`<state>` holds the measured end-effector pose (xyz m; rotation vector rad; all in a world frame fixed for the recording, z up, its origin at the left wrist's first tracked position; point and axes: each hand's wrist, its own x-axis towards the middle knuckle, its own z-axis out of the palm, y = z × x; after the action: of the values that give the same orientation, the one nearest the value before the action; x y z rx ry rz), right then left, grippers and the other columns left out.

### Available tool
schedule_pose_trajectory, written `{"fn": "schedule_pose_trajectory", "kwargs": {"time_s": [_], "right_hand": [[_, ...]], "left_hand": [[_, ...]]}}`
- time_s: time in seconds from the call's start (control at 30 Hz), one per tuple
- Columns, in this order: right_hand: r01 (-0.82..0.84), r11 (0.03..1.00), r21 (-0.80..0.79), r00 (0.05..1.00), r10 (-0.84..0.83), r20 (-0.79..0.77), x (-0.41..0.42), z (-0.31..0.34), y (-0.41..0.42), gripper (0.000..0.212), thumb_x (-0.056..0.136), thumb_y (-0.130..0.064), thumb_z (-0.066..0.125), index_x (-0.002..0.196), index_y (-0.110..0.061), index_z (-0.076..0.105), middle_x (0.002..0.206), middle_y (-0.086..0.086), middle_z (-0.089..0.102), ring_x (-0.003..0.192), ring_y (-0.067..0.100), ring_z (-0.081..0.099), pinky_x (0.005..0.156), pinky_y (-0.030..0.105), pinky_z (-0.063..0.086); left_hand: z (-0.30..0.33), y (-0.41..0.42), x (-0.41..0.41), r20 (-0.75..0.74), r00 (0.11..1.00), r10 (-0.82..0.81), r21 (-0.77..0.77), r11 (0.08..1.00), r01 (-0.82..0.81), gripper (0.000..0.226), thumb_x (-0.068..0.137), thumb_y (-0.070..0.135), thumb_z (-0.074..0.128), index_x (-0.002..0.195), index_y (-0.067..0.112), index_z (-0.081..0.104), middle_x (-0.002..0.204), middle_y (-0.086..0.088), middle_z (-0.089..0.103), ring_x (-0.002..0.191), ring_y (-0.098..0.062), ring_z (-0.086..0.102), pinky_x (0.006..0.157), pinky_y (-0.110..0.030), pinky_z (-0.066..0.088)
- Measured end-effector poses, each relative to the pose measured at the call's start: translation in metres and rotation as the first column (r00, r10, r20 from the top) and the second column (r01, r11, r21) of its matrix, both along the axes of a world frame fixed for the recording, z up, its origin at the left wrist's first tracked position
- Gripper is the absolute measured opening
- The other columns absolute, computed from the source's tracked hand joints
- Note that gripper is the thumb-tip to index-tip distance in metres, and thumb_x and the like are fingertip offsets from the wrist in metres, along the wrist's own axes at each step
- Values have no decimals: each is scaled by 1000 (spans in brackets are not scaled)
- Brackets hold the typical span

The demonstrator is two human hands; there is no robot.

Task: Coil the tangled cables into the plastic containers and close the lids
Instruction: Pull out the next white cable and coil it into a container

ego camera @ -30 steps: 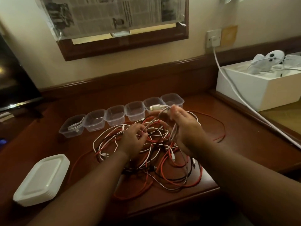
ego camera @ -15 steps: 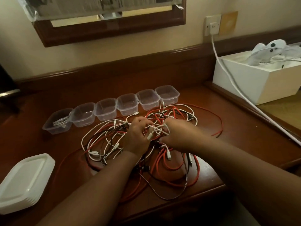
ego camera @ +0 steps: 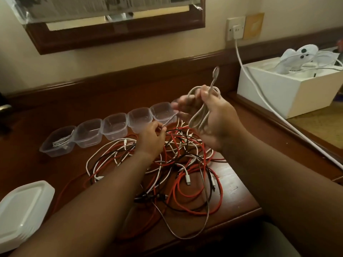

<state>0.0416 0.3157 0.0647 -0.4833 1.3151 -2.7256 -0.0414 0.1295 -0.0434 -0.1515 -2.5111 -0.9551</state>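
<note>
Head view: a grey cable [ego camera: 202, 110] is looped in the right hand [ego camera: 213, 117], its tail pinched by the left hand [ego camera: 152, 136]. One container [ego camera: 57, 141] is filled; tangled cables [ego camera: 176, 164] remain on the tabletop [ego camera: 237, 193], lids [ego camera: 20, 210] unused.

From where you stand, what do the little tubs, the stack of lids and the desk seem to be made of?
Tubs: thin clear plastic, since the desk shows through their walls. Stack of lids: white plastic, slightly translucent, glossy. Desk: dark reddish wood or veneer, varnished, with sheen and scuffs near the edge.

2 bare forearms, no sleeves
</note>
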Motion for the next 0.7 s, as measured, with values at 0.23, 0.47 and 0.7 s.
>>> {"fn": "schedule_pose_trajectory", "kwargs": {"time_s": [0.23, 0.47, 0.7], "right_hand": [[136, 341, 930, 984, -156, -87, -28, -14, 14, 23, 89, -29, 71, 102, -16, 58, 89, 3, 62, 72, 16, 57, 65, 32, 51], [547, 266, 793, 837, -155, -525, -44, 2, 1, 29, 99, -38, 54, 84, -14, 61, 73, 1, 55, 60, 10, 46, 54, 26, 37], [148, 974, 172, 989, -140, -55, -51, 39, 0, 20, 105, -31, 41, 106, -15, 52, 100, 6, 71, 94, 16, 69, 90, 33, 51]], "left_hand": [[48, 15, 0, -181, 977, -110, -153, 985, 82, 13, 100, 22, 49, 112, 19, 53, 88, 0, 65, 72, -18, 63, 58, -37, 52], [48, 30, -5, -133, 986, -104, -178, 981, 79, 18, 101, 30, 49, 100, 16, 59, 81, 0, 63, 69, -19, 61, 62, -42, 55], [21, 34, -17, 88, 994, -71, -85, 993, 79, 19, 98, 36, 56, 92, 20, 63, 81, 2, 64, 75, -15, 64, 72, -44, 59]]}}
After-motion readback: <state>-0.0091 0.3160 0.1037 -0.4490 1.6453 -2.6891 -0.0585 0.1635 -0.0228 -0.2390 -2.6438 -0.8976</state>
